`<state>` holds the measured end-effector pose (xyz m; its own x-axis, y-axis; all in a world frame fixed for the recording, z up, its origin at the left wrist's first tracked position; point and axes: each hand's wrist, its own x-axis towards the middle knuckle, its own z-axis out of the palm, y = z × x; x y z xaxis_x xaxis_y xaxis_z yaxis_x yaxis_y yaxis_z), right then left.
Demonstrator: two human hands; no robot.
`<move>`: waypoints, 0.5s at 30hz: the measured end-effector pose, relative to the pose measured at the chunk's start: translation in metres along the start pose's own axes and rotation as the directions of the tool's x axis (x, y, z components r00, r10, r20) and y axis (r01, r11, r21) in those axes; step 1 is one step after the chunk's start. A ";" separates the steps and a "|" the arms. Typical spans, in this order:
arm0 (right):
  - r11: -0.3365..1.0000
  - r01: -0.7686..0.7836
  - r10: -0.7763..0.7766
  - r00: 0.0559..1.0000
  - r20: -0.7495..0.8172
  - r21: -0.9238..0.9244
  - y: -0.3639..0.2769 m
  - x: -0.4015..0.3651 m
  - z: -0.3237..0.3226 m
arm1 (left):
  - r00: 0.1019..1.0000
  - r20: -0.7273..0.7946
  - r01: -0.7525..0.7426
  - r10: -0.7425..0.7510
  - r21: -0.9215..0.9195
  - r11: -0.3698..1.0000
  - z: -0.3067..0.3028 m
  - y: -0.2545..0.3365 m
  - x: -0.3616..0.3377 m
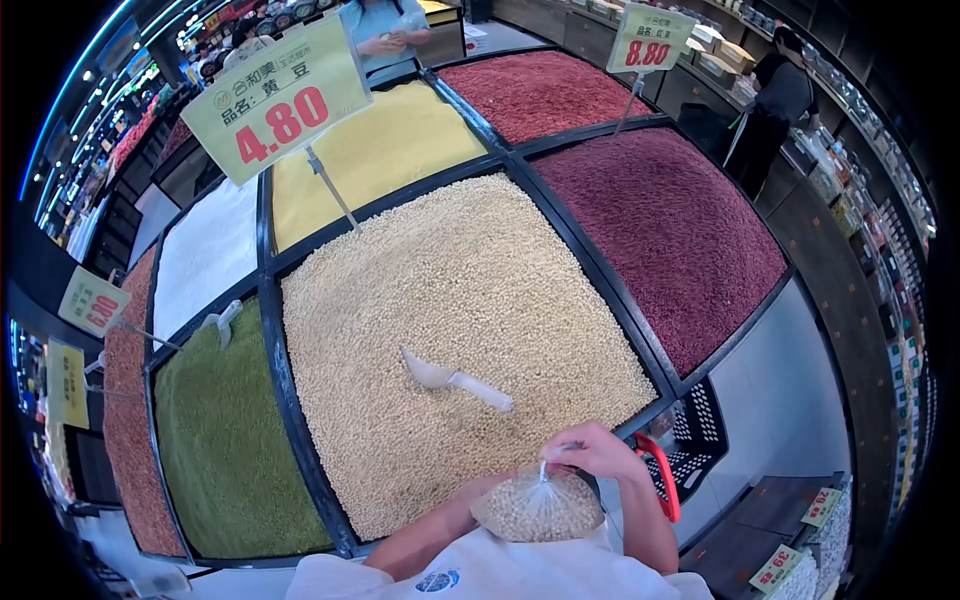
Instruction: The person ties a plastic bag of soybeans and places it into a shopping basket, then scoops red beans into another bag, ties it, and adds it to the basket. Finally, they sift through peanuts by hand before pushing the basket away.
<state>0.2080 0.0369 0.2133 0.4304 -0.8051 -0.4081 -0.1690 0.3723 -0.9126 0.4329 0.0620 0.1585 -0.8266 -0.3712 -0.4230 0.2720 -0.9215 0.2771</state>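
A clear plastic bag of soybeans (540, 508) is held close to my chest, its neck gathered and twisted. My right hand (597, 450) is closed on that neck. On the left, my forearm reaches in behind the bag; my left hand (487, 488) is mostly hidden there, so its fingers do not show. Just beyond lies a heap of pale soybeans (450, 270) in a black-edged bin. A white scoop (455, 378) rests on the heap, apart from both hands.
Neighbouring bins hold green beans (225, 430), dark red beans (660, 230) and yellow grain (385, 150). A price sign (275, 100) stands in the soybeans. A black basket with a red handle (660, 480) is at my right. Two people stand farther back.
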 end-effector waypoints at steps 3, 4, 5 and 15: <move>0.975 0.044 -0.049 0.999 0.018 0.216 0.022 0.001 -0.023 | 1.000 -0.009 -0.019 0.019 -0.018 1.000 0.000 -0.004 0.021; 0.961 0.052 -0.065 0.997 0.038 0.271 0.028 0.001 -0.031 | 1.000 -0.010 -0.024 0.024 -0.034 0.999 0.000 -0.006 0.030; 0.924 0.085 -0.107 0.994 0.039 0.373 0.035 0.002 -0.038 | 0.999 -0.015 -0.039 0.038 -0.041 0.998 0.003 -0.006 0.037; 0.746 0.186 -0.337 0.934 0.122 0.639 0.064 0.045 -0.103 | 0.981 -0.086 -0.180 0.171 -0.107 0.978 0.035 -0.026 0.108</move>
<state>0.1249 -0.0229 0.1337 0.5668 -0.8209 -0.0705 0.5205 0.4231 -0.7417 0.3198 0.0500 0.1358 -0.7221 -0.5321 -0.4421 0.4676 -0.8464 0.2549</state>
